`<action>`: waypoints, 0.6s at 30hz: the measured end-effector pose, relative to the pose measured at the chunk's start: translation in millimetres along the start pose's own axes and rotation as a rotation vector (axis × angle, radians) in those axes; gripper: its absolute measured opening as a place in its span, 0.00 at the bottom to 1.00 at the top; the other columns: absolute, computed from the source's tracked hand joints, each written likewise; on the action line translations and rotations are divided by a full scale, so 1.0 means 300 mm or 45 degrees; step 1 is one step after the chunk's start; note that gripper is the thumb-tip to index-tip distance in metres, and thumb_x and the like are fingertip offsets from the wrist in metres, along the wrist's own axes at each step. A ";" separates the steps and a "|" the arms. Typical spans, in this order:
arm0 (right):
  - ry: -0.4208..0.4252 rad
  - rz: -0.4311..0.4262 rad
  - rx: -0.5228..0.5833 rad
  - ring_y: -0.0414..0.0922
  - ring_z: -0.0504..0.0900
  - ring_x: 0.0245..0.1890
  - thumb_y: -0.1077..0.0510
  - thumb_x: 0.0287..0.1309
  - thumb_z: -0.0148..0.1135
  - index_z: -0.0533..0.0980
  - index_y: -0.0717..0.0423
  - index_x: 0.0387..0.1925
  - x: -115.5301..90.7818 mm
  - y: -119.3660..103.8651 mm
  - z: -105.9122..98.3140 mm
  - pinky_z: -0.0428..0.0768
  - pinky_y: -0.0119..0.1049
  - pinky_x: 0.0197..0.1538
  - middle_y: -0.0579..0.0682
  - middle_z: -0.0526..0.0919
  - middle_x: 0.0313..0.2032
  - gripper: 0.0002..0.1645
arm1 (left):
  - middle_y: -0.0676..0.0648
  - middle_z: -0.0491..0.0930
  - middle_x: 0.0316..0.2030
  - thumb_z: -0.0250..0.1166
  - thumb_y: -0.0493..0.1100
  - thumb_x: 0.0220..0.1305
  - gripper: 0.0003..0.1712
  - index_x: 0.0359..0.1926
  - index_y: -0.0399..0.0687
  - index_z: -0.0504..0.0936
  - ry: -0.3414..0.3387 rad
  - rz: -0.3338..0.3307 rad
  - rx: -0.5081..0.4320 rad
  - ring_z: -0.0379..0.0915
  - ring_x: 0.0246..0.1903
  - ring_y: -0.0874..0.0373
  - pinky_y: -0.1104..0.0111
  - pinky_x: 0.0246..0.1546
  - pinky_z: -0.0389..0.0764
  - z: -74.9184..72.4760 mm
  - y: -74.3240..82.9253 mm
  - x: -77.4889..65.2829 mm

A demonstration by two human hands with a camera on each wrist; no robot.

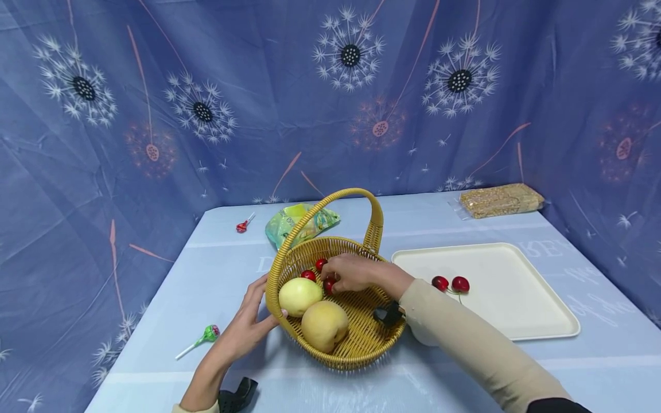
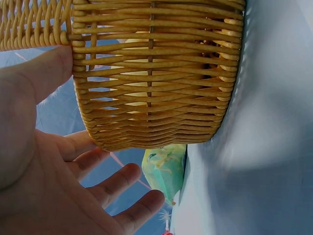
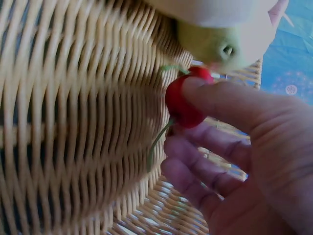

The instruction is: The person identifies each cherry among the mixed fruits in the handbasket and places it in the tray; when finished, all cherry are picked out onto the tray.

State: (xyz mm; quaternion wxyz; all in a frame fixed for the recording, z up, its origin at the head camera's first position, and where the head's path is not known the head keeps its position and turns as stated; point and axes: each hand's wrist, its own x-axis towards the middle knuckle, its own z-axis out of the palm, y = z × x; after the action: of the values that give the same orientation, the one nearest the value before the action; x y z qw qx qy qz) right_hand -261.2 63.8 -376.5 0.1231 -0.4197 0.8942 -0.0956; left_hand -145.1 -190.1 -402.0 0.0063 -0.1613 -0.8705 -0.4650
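My right hand [image 1: 351, 271] reaches into the yellow wicker basket [image 1: 343, 362] and pinches a red cherry [image 3: 182, 103] between thumb and fingers, its green stem hanging free. Against the basket's left side lies my left hand [image 1: 248, 327], thumb at the rim below the handle and fingers spread along the outside. Two more cherries, one red cherry [image 1: 308, 275] and another cherry [image 1: 321, 264], sit by the far wall inside. Nearer the front are a pale yellow-green fruit [image 1: 299, 296] and a larger yellow fruit [image 1: 324, 326].
On the right, a cream tray [image 1: 516, 292] bears two cherries [image 1: 459, 284]. A green bag [image 1: 284, 223] stands behind the basket. One lollipop [image 1: 241, 227] lies far left, a green lollipop [image 1: 210, 332] near my left wrist. A clear-wrapped tan package [image 1: 501, 201] is at back right.
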 end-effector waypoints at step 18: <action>0.283 -0.062 0.153 0.41 0.78 0.46 0.54 0.58 0.62 0.77 0.47 0.54 -0.160 -0.018 -0.126 0.76 0.38 0.49 0.42 0.79 0.47 0.20 | 0.48 0.48 0.72 0.65 0.49 0.60 0.35 0.66 0.66 0.61 0.010 -0.007 0.016 0.39 0.73 0.41 0.31 0.62 0.49 -0.002 0.003 -0.003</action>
State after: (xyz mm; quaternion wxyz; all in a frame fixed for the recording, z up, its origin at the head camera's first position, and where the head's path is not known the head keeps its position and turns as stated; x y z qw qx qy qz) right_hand -238.8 100.1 -332.2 0.0457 -0.4200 0.8845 -0.1980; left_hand -144.0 -190.4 -401.3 0.0095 -0.1572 -0.8738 -0.4601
